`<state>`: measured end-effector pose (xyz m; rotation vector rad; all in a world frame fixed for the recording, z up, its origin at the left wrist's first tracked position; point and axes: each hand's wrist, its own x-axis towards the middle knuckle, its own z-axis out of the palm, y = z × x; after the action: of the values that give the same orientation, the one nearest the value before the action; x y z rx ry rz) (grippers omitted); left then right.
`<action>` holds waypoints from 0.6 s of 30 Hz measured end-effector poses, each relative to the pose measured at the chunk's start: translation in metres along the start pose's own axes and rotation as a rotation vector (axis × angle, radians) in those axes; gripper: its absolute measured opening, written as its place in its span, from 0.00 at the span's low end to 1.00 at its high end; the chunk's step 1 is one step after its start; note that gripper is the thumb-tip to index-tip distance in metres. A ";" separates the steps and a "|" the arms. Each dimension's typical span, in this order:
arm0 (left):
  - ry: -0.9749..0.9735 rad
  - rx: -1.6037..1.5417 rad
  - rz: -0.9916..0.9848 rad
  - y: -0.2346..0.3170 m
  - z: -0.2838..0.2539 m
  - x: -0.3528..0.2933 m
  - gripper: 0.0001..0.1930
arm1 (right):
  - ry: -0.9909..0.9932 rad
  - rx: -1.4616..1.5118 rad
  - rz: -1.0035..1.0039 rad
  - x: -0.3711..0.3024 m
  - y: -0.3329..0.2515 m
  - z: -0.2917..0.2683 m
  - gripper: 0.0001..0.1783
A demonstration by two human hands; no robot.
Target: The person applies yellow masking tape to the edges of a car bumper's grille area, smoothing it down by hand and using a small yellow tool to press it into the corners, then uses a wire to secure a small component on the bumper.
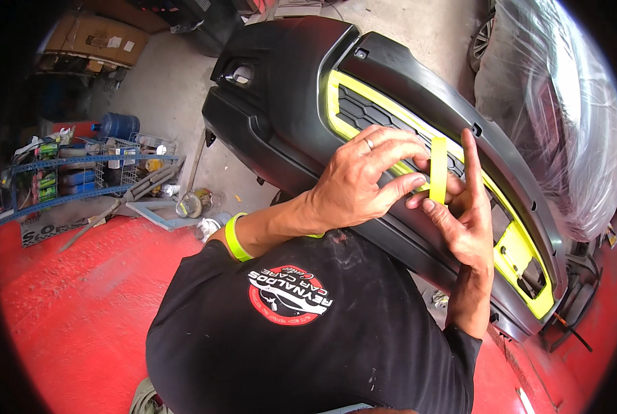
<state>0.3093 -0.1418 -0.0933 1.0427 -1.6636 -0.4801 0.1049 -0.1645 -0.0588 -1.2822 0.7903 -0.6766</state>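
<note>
Watching from afar, I see the right hand [470,224] pinching the yellow-green tape [438,162] over the black bumper [287,79]; whether the left hand [363,176] grips it too, I can't tell; it looks light, floppy, probably sticky, best held by its ends

Black shirt [308,352], 1 yellow wristband [234,239]

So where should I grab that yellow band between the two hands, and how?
Probably pinch the yellow band near its top end, across its narrow width, coming from the far side, over the black bumper. It looks slim and upright in this view, with that end sticking up free. The left hand crowds its left edge, and the right hand is at its bottom.
</note>
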 end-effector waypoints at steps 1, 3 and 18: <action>-0.001 -0.012 0.014 0.000 0.002 0.000 0.18 | 0.010 -0.152 -0.027 0.001 0.002 0.000 0.54; -0.007 0.000 0.012 0.000 0.008 -0.003 0.19 | 0.013 -0.290 -0.060 0.001 0.004 0.002 0.54; -0.083 -0.032 0.045 0.001 0.039 -0.021 0.16 | 0.269 -0.998 -0.121 -0.015 0.013 0.028 0.52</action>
<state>0.2743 -0.1311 -0.1177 0.9717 -1.7431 -0.5247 0.1191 -0.1343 -0.0665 -2.1742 1.3669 -0.5600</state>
